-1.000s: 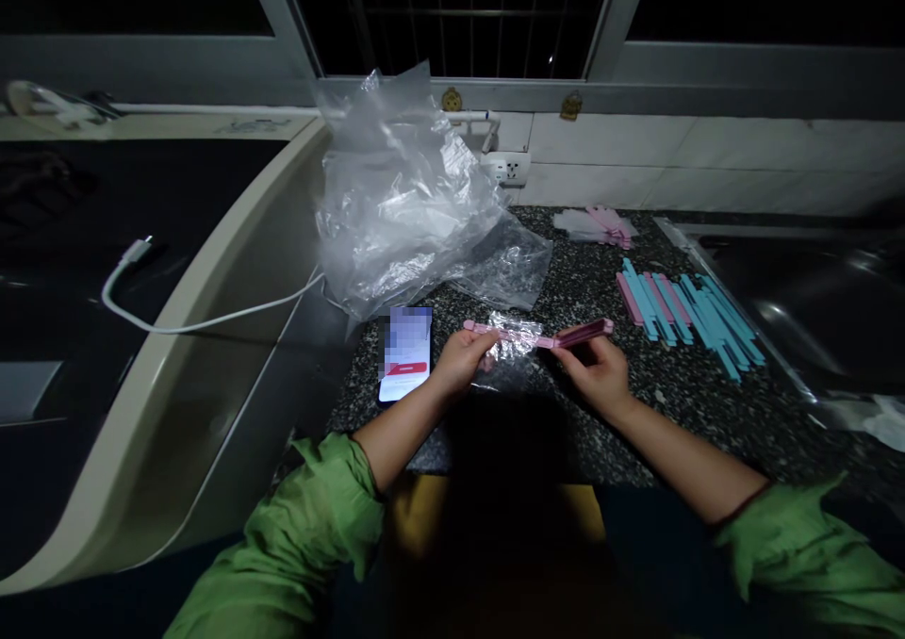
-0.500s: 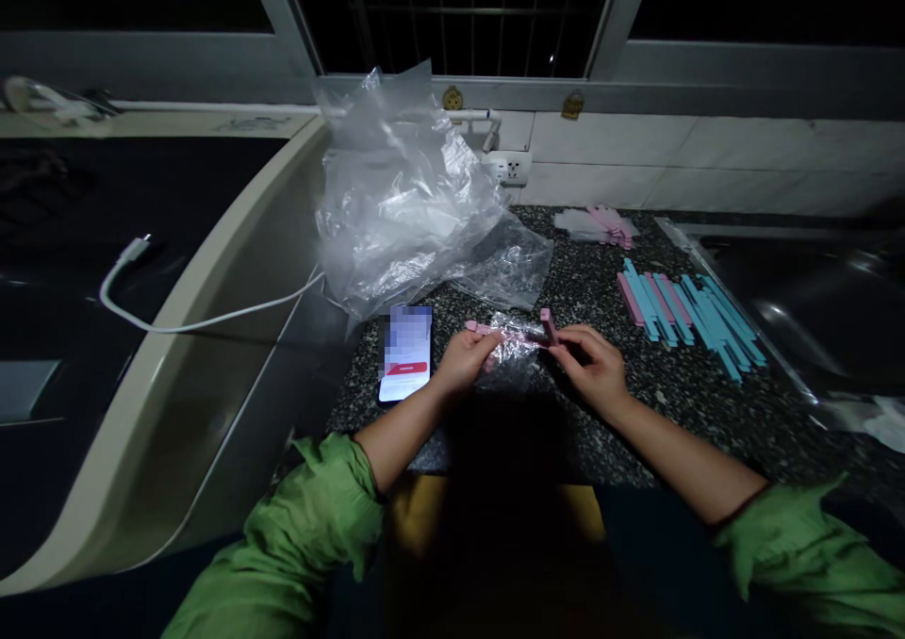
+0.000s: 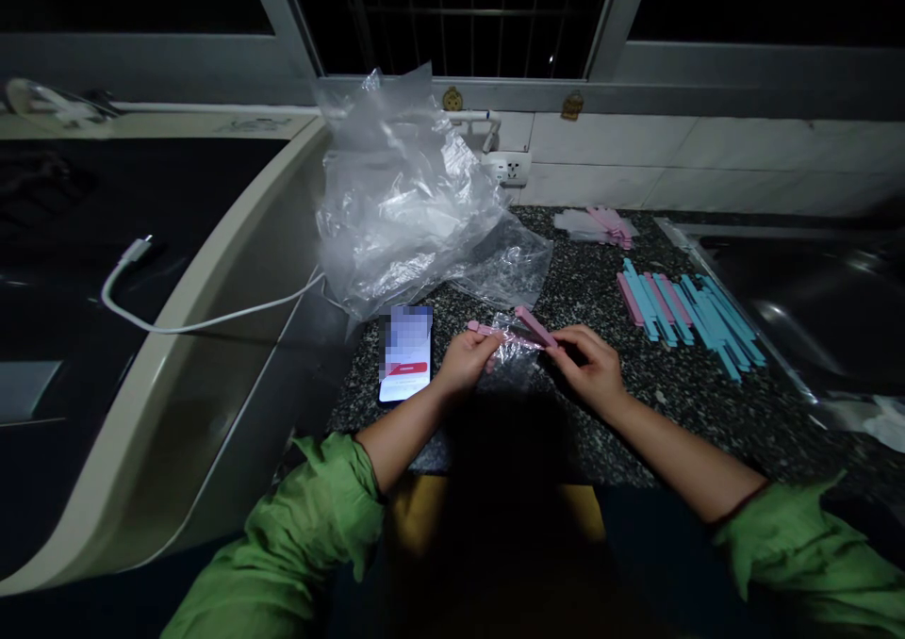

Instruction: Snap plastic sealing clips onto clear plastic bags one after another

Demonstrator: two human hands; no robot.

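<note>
A pink hinged bag clip [image 3: 535, 326] is spread in a narrow V between my hands, one arm raised over the other. My left hand [image 3: 463, 364] is closed on the far left part of its lower arm, whose knobbed tip sticks out past the thumb. At the hinge end, my right hand [image 3: 592, 366] pinches the clip between thumb and fingers. Clear plastic film [image 3: 515, 366] lies along the lower arm and hangs below it, crinkled and shiny. Whether my left fingers also grip the film is hard to see.
A phone [image 3: 405, 352] lies by my left forearm. Behind it rises a large crumpled plastic bag [image 3: 417, 196]. Blue and pink clips [image 3: 689, 314] are laid out to the right, near a sink [image 3: 834, 309]. More pink clips [image 3: 612, 226] rest on film by the wall.
The clip's raised arm has swung left and down toward the lower arm, narrowing the V. Both hands have stayed nearly in place.
</note>
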